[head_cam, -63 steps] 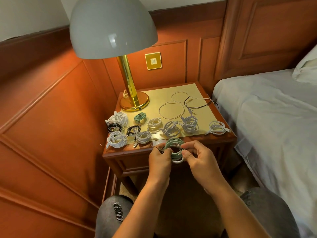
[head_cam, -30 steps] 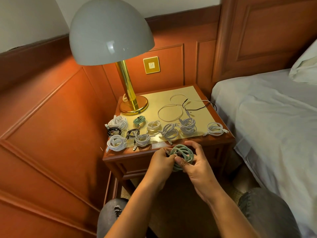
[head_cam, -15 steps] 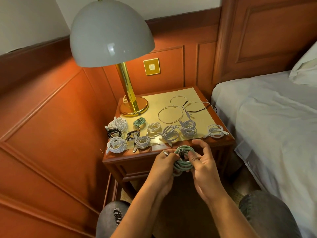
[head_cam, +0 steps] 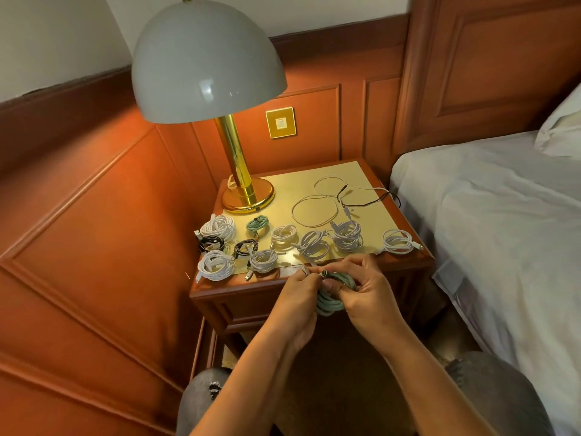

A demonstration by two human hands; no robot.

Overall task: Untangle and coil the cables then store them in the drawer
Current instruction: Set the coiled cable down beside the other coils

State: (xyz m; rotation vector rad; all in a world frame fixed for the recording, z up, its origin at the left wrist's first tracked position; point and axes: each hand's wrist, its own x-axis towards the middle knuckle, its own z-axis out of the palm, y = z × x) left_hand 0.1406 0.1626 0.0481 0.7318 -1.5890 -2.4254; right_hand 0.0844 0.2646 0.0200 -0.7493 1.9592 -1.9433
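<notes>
Red-brown wood panelling [head_cam: 94, 215] lines the corner, with a white-sheeted bed [head_cam: 490, 221] along the right and a wooden nightstand [head_cam: 239, 294] between them carrying a brass lamp [head_cam: 239, 171] with a pale dome shade. On its yellow top lie a row of coiled white, black and green cables [head_cam: 314, 243], with loose white and black cables [head_cam: 339, 199] spread behind them. Just in front of the nightstand's front edge, the right hand [head_cam: 367, 294] curls its fingers around a green coiled cable [head_cam: 330, 302], while the left hand [head_cam: 298, 291] pinches that cable's end by the plug.
</notes>
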